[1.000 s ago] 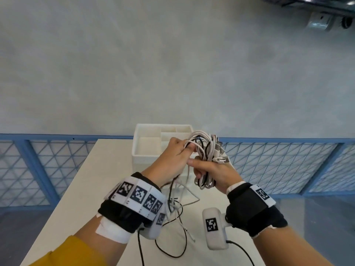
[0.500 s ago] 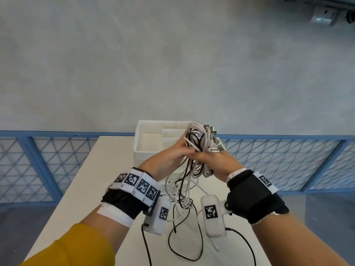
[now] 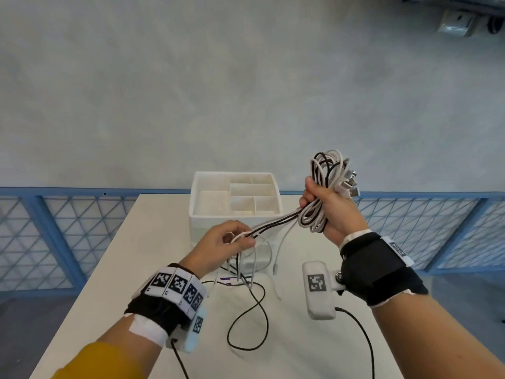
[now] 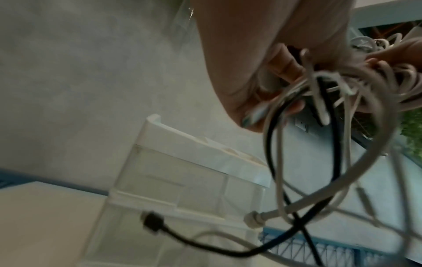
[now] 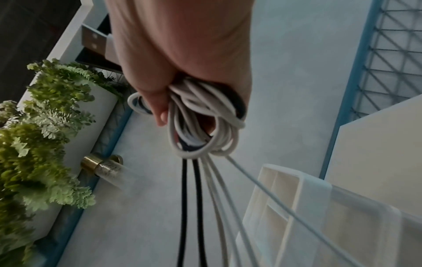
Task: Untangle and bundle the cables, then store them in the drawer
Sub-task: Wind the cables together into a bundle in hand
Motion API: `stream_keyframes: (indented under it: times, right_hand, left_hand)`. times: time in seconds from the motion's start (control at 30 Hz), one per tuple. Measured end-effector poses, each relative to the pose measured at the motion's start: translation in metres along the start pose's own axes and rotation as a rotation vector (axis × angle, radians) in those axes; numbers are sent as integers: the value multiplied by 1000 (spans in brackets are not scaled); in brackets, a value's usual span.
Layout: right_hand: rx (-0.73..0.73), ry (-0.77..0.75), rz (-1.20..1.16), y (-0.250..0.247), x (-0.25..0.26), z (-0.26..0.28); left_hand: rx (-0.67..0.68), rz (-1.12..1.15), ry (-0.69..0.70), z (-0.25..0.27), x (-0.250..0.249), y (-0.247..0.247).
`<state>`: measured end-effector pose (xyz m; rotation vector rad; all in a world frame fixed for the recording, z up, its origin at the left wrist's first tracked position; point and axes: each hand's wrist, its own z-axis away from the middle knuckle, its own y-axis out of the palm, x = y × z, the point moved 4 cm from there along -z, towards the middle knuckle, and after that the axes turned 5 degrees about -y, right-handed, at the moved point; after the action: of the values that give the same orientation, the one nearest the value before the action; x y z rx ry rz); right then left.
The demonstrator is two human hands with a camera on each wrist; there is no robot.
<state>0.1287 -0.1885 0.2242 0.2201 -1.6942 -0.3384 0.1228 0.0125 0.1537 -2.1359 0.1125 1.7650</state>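
My right hand (image 3: pixel 325 206) grips a coiled bundle of white and black cables (image 3: pixel 322 187) raised above the table's right side; USB plugs (image 3: pixel 352 184) stick out past the fist. In the right wrist view the loops (image 5: pixel 203 124) fill the fist and strands run down from it. Several strands (image 3: pixel 273 227) stretch taut down-left to my left hand (image 3: pixel 235 240), which pinches them in front of the white drawer organiser (image 3: pixel 196 214). Loose tails (image 3: pixel 251 310) hang from the left hand (image 4: pixel 274 101) onto the table. A black plug (image 4: pixel 153 221) dangles by the clear drawer front.
The white table (image 3: pixel 123 269) is narrow, with its left and right edges close to my arms. The organiser's open compartments (image 3: pixel 246 190) face up at the far end. A blue mesh fence (image 3: pixel 54 228) runs behind. Green plants (image 5: pixel 34 135) show in the right wrist view.
My hands have moved apart: the right lifted the coil up and to the right, the left drew down and left along the strands, pulling them taut.
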Motion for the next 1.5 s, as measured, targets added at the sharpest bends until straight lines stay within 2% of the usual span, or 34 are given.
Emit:
stream_keyframes:
  times: [0.1,0.17,0.27,0.33,0.53,0.6,0.67,0.77,0.9,1.03,1.1,1.2,1.3,1.43,1.5]
  right_hand:
    - [-51,2,-45,-2,1,-2]
    - [-74,1,-64,-1,2,-2]
    - [-81,0,-27,2,1,-2]
    - [-82,1,-6,7,-1,-1]
    - [-137,-53,-41,13,6,-2]
    - [-149,-62,-70,11,8,-1]
    - [-154,-60,-89,9,8,0]
    - [-173,-61,-110,6,10,-2]
    - [-205,-80,-132,-2,21,-7]
    - [-200,-64,-171,-2,22,-9]
    - [-196,-48,-190,0,20,-9]
    - [-207,-48,-198,-1,19,-9]
    - [-222,-65,-212,-5,23,-9]
    - [-221,-78,-190,-4,29,-7]
    - [-219,-75,-179,1,27,-4]
  left_hand:
    - [-55,30,27,2,-5,-9]
    - [-73,69,-43,4,-6,-14]
    - [69,-48,-198,4,-7,-10]
    - [164,-133,-198,5,-14,-3]
    - [276,-143,-228,6,-19,-2]
    - [261,-207,-255,8,-16,-7]
    - [181,-251,-262,8,-11,-10]
    - [36,-135,-241,7,-2,-18]
    - [131,186,-245,17,5,-15]
    - [141,281,-283,15,2,-5]
    - [180,259,-323,15,0,2]
    - [306,104,-300,19,0,11]
    - [268,-33,-281,20,4,8]
    - [281,98,-260,21,7,11]
    - [328,79,-259,19,8,18]
